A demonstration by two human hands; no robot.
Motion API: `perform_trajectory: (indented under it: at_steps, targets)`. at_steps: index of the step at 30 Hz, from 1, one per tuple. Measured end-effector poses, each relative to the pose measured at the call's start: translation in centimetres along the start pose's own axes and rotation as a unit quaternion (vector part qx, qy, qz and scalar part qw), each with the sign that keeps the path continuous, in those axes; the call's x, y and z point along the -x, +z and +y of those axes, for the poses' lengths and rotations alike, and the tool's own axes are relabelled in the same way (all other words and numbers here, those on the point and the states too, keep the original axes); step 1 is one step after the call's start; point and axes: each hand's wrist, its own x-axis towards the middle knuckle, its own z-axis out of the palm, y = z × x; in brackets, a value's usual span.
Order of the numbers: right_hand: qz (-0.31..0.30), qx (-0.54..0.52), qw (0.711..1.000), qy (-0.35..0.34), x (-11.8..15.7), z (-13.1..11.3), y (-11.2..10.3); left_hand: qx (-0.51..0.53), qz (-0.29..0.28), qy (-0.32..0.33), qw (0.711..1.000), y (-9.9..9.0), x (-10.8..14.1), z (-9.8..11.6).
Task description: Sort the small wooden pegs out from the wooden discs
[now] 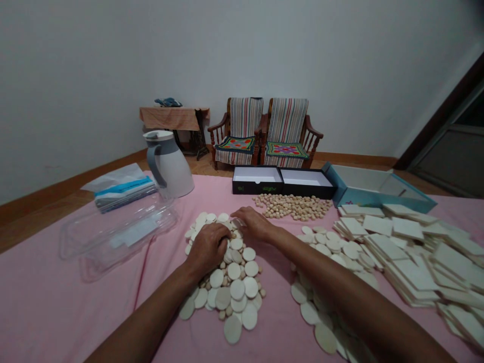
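Note:
A mixed pile of round wooden discs (237, 290) and small wooden beads (222, 315) lies on the pink cloth before me. My left hand (209, 247) rests on the pile's left side with its fingers curled inward; whatever they hold is hidden. From the right, my right hand (252, 223) reaches to the far part of the pile, with its fingers closed about a tilted disc that looks blurred. Beneath and beside my right forearm is another heap of discs (310, 312). Beyond my right hand lies a separate heap of beads (293, 205).
Square wooden tiles (412, 272) are heaped at the right. Behind the beads stand a black box (257, 187) in two open parts and a blue box (381, 194). At left are a white jug (174, 171), a tissue pack (124, 191) and clear plastic trays (113, 242).

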Motion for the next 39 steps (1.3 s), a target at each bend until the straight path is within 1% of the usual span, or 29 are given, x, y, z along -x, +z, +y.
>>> perform_trajectory:
  at_steps: [3,7,9,12,15,17,19,25,29,32,35,37,39]
  targets:
    - [-0.016,0.007,1.000,0.011,-0.2,-0.6,0.7,-0.005,-0.001,0.001,1.000,-0.1,0.0,0.1]
    - [-0.004,0.035,0.998,0.045,0.2,-0.6,0.3,-0.007,0.003,0.003,1.000,0.0,0.0,0.0]
    - [0.006,0.051,0.996,0.078,0.5,0.2,-0.3,-0.002,0.003,0.002,1.000,0.1,0.0,0.0]
    - [0.024,0.067,0.990,0.123,0.7,1.9,-1.1,0.004,0.001,0.003,1.000,0.2,0.0,-0.1]
    - [0.034,0.069,0.988,0.137,1.1,3.3,-1.8,0.005,0.000,0.004,1.000,0.1,0.0,-0.1]
    - [0.031,0.063,0.989,0.131,1.4,3.6,-2.0,0.004,-0.001,0.002,1.000,0.1,0.0,-0.1]
    - [0.022,0.054,0.992,0.114,1.6,3.3,-1.9,0.003,-0.001,0.002,1.000,0.1,0.0,-0.1]
    - [-0.012,0.011,0.999,0.040,1.1,1.8,-0.5,0.004,0.001,0.001,1.000,0.1,0.0,-0.1]
    - [-0.018,0.000,1.000,0.023,0.6,1.2,0.3,-0.001,-0.002,0.002,1.000,0.0,-0.1,0.0]
    - [-0.015,0.011,0.999,0.036,0.9,0.8,0.4,-0.005,-0.001,0.002,1.000,0.0,-0.1,0.1]
    - [-0.024,0.027,0.998,0.056,2.0,0.7,-0.5,-0.005,0.001,0.001,1.000,0.0,-0.1,0.1]
    - [-0.025,0.029,0.997,0.064,3.2,0.7,-2.0,-0.001,0.002,0.002,1.000,0.0,-0.1,0.1]
    - [-0.011,0.025,0.997,0.069,5.1,0.8,-4.1,0.003,0.002,0.007,1.000,0.0,-0.1,0.0]
